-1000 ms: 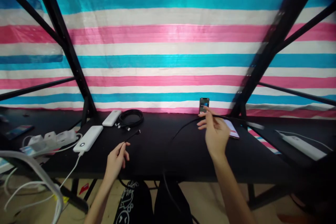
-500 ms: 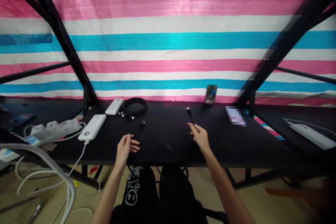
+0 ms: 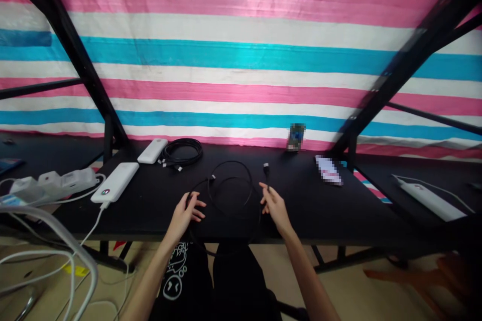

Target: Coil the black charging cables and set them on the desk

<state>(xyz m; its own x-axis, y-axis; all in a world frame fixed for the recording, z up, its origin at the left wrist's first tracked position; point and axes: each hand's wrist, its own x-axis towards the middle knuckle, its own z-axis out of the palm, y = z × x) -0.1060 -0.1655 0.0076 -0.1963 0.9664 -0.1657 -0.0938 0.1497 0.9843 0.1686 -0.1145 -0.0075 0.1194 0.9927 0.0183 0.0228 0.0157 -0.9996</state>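
A thin black USB cable (image 3: 251,183) forms a loose loop between my hands, part of it over the black table and part hanging past the front edge. My left hand (image 3: 187,210) pinches the cable between thumb and forefinger, its other fingers spread; a small plug (image 3: 213,177) sticks out beyond it. On the other side, my right hand (image 3: 275,206) grips the cable just below its larger USB plug (image 3: 266,166), which points away from me. Behind the left hand lies a coiled bundle of black cables (image 3: 183,151) with several plug ends.
Two white power banks (image 3: 116,181) lie at the left, the nearer one with a white cable plugged in. A power strip with white chargers (image 3: 64,180) is farther left. Blurred items (image 3: 329,170) sit at the back right. Black metal posts (image 3: 88,67) frame the table; a striped sheet hangs behind.
The cable's loops have risen from near the table's front edge and now spread in a ring between my hands. The hands have come slightly closer together. The view has turned a little right.
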